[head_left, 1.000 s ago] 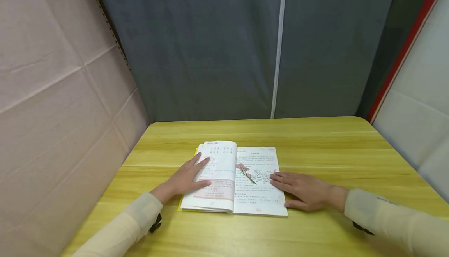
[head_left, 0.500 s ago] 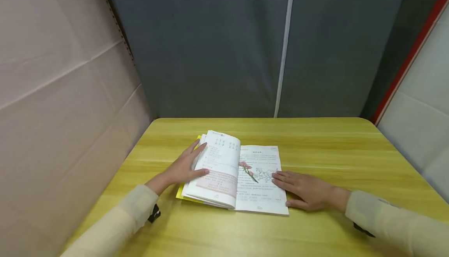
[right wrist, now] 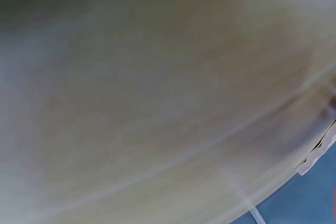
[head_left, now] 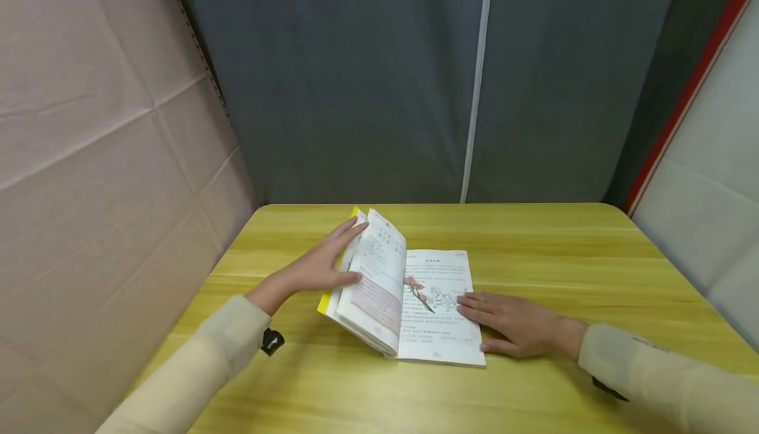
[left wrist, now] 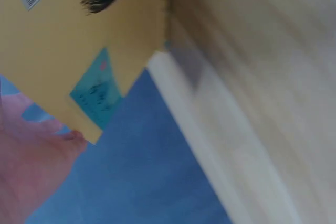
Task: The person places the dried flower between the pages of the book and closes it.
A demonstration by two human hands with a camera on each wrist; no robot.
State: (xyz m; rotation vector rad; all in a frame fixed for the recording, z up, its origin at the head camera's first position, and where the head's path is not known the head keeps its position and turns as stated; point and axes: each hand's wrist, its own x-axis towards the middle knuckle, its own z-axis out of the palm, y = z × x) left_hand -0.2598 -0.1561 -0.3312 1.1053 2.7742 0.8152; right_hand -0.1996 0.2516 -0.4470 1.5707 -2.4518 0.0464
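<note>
An open book (head_left: 439,338) lies in the middle of the table, its right page flat with printed text, a pink flower picture and a line drawing. Its left half, pages and yellow cover together, stands tilted up from the table. My left hand (head_left: 314,268) grips that half at its outer edge, thumb on the printed page. From below, the left wrist view shows the yellow cover (left wrist: 58,51) with teal patches and a QR code, my left hand (left wrist: 34,153) at its corner. My right hand (head_left: 512,322) rests flat on the right page's outer edge, fingers straight.
The wood-grain table (head_left: 551,236) has rounded far corners. A dark grey curtain (head_left: 356,91) hangs behind it, and a pale cloth wall (head_left: 89,157) stands at the left. A white panel (head_left: 711,177) with a red edge is on the right.
My left hand has lifted the left half of the book off the table and tilted it up towards the spine. My right hand has stayed on the right page.
</note>
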